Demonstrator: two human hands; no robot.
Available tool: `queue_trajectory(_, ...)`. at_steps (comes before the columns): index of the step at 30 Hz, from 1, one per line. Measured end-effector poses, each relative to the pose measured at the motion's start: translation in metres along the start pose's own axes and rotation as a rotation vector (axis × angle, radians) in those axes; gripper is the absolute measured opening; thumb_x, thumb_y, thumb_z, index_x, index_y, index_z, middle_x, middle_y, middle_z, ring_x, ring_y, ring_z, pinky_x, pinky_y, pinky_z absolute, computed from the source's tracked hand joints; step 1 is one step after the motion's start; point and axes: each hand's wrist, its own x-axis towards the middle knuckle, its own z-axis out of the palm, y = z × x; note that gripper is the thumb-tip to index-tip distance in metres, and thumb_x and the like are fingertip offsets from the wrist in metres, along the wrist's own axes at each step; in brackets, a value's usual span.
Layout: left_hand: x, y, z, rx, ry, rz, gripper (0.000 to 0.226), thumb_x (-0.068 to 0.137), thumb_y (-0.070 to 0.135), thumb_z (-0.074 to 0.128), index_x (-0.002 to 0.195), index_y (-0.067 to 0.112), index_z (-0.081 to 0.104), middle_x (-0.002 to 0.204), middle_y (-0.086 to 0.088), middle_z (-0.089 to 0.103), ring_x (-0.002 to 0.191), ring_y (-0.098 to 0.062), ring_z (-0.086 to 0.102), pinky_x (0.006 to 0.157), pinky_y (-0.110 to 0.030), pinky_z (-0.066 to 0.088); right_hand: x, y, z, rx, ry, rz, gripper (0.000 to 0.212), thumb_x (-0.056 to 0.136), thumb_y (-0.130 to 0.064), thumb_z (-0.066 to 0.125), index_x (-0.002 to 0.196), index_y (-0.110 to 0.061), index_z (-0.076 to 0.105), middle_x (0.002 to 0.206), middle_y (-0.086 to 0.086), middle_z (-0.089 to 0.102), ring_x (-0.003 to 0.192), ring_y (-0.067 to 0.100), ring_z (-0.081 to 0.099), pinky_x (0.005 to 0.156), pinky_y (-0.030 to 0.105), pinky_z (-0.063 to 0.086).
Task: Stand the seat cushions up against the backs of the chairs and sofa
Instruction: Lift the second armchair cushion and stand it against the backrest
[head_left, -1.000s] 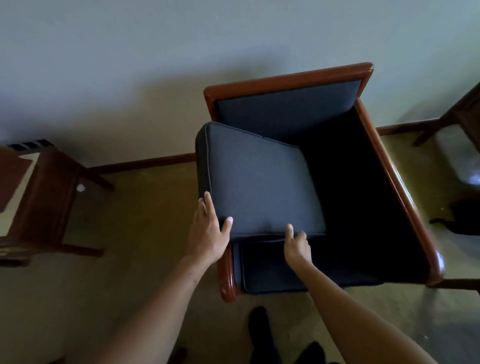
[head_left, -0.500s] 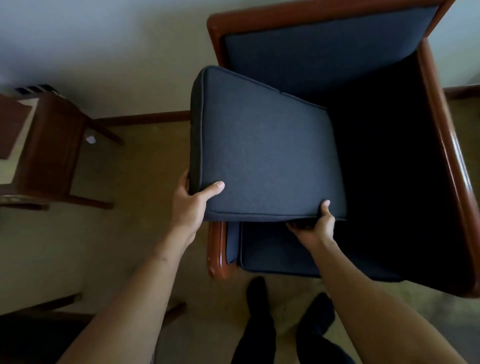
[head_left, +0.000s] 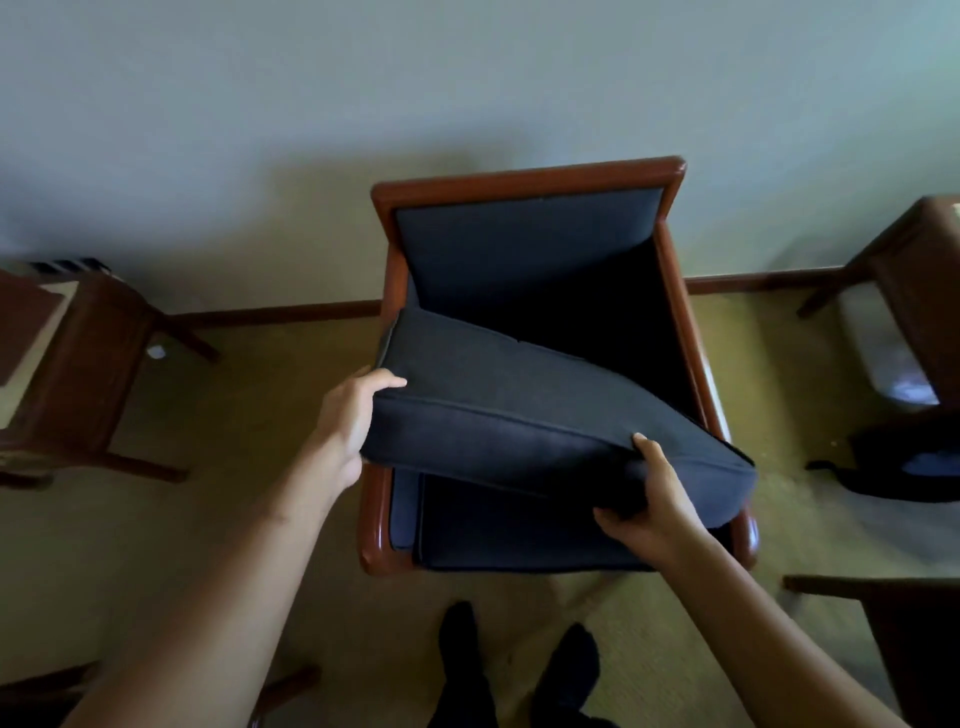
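A wooden-framed armchair (head_left: 530, 179) with dark blue upholstery stands against the wall in front of me. Its dark blue seat cushion (head_left: 519, 410) is lifted off the seat and lies askew across the chair, its right front corner hanging out over the right armrest. My left hand (head_left: 353, 415) grips the cushion's left front corner. My right hand (head_left: 644, 504) holds the front edge from below near the right side, thumb on top. The chair's padded back (head_left: 524, 244) is bare behind the cushion.
A wooden side table (head_left: 78, 364) stands to the left, another wooden table (head_left: 914, 270) to the right. A dark bag (head_left: 904, 462) lies on the carpet at the right. A wooden piece (head_left: 883, 587) sits at lower right. My feet (head_left: 514, 665) are just before the chair.
The cushion has dropped from a raised, tilted pose to a flatter, twisted one, its right corner now out over the right armrest. Both hands kept their grip. The view pulled back.
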Motion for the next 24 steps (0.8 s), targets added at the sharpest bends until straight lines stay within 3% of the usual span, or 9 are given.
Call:
queue_trajectory(3,-0.006,0.017,0.019,0.036,-0.081,-0.164,0.057,0.065,0.048,0.078,0.117,0.024,0.072,0.123,-0.009,0.072,0.105,-0.033,0.070,0.074,-0.042,0.057,-0.027,-0.018,-0.017,-0.486,0.075,-0.166,0.091,0.077,-0.074,0.068,0.137,-0.010,0.045,0.124,0.013,0.056,0.101,0.033,0.063,0.084,0.045,0.059)
queue_trajectory(6,-0.006,0.024,0.040,0.039,-0.069,-0.208,0.034,0.082,0.041,0.069,0.108,0.019,0.066,0.113,-0.011,0.068,0.091,-0.029,0.066,0.063,-0.037,0.051,-0.043,-0.028,-0.030,-1.426,0.253,-0.619,0.096,0.079,-0.078,0.061,0.139,-0.007,0.036,0.133,0.017,0.048,0.122,0.037,0.051,0.095,0.046,0.049)
queue_trajectory(8,-0.004,0.026,0.045,0.042,-0.051,-0.205,0.031,0.086,0.039,0.067,0.109,0.018,0.064,0.110,-0.011,0.065,0.088,-0.028,0.063,0.062,-0.039,0.049,-0.039,-0.032,-0.031,-1.680,0.290,-0.921,0.102,0.073,-0.076,0.069,0.143,-0.012,0.029,0.140,0.016,0.038,0.129,0.037,0.041,0.100,0.051,0.044)
queue_trajectory(11,0.011,0.025,0.044,0.076,-0.035,-0.169,0.048,0.089,0.049,0.062,0.125,0.017,0.062,0.123,-0.013,0.065,0.095,-0.031,0.065,0.061,-0.041,0.052,-0.013,-0.026,-0.022,-1.975,0.235,-1.038,0.133,0.059,-0.073,0.079,0.155,-0.010,0.012,0.155,0.023,0.024,0.144,0.042,0.023,0.115,0.060,0.027)
queue_trajectory(15,0.029,0.003,0.046,0.406,0.091,0.093,0.071,0.101,0.062,0.047,0.152,0.013,0.040,0.144,-0.016,0.051,0.110,-0.040,0.064,0.054,-0.041,0.062,0.021,-0.033,-0.009,-2.056,0.252,-1.096,0.140,0.043,-0.055,0.093,0.156,-0.009,0.024,0.155,0.023,0.033,0.147,0.044,0.024,0.112,0.071,0.022)
queue_trajectory(17,0.040,-0.015,0.041,0.703,0.058,0.217,0.085,0.103,0.064,0.044,0.166,0.014,0.016,0.163,-0.025,0.027,0.130,-0.049,0.054,0.088,-0.051,0.061,0.026,-0.043,0.003,-2.121,0.236,-1.077,0.128,0.051,-0.056,0.087,0.154,-0.009,0.028,0.152,0.017,0.040,0.144,0.039,0.033,0.113,0.070,0.019)
queue_trajectory(19,0.051,-0.028,0.036,0.913,-0.092,0.294,0.087,0.103,0.064,0.045,0.169,0.021,0.008,0.168,-0.025,0.011,0.144,-0.047,0.040,0.111,-0.048,0.045,0.030,-0.052,0.016,-2.203,0.199,-1.084,0.114,0.055,-0.053,0.081,0.150,-0.011,0.035,0.143,0.010,0.048,0.134,0.033,0.044,0.112,0.066,0.025)
queue_trajectory(21,0.059,-0.033,0.039,1.158,-0.151,0.442,0.097,0.098,0.065,0.056,0.169,0.026,0.003,0.161,-0.021,0.015,0.142,-0.042,0.037,0.111,-0.044,0.043,0.034,-0.061,0.025,-2.223,0.197,-1.088,0.106,0.053,-0.047,0.078,0.146,-0.014,0.039,0.136,0.007,0.050,0.126,0.031,0.048,0.109,0.063,0.029)
queue_trajectory(24,0.068,-0.028,0.052,1.543,-0.060,0.696,0.118,0.085,0.059,0.072,0.167,0.019,-0.003,0.152,-0.022,0.024,0.132,-0.038,0.040,0.108,-0.047,0.043,0.042,-0.077,0.032,-2.222,0.181,-1.119,0.108,0.056,-0.053,0.076,0.148,-0.018,0.033,0.138,0.003,0.046,0.130,0.028,0.045,0.113,0.061,0.026)
